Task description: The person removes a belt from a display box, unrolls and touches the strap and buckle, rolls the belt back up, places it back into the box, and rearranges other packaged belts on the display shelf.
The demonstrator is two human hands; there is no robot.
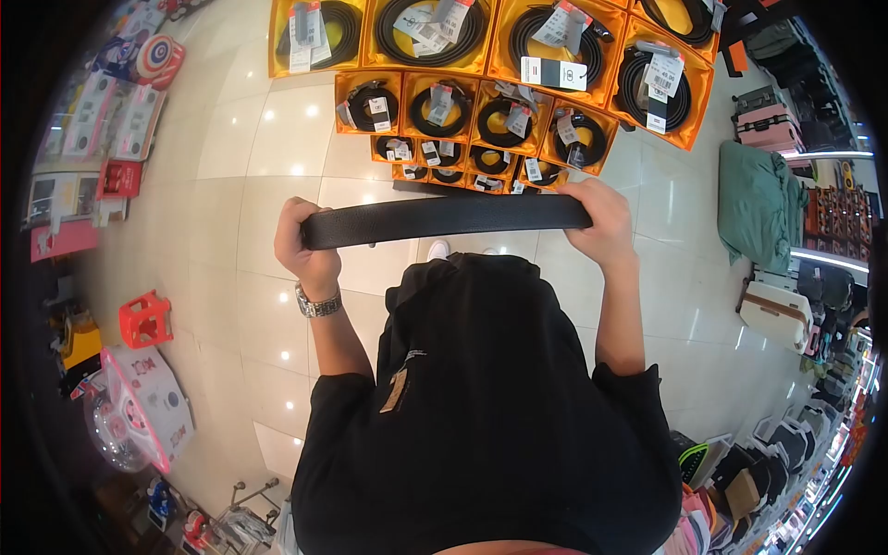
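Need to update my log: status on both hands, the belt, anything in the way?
Left hand and right hand gripping. Black belt spans between them, slightly bowed. Orange boxes of coiled belts ahead; nothing visibly blocking.

Belt (449, 219): I'm holding grained, leather-like material with a soft sheen.
Watch (318, 305): I'm wearing shiny metal.
Shirt (504, 398): I'm wearing matt cloth.
Floor tiles (217, 217): smooth, glossy surfaces are gleaming around me.
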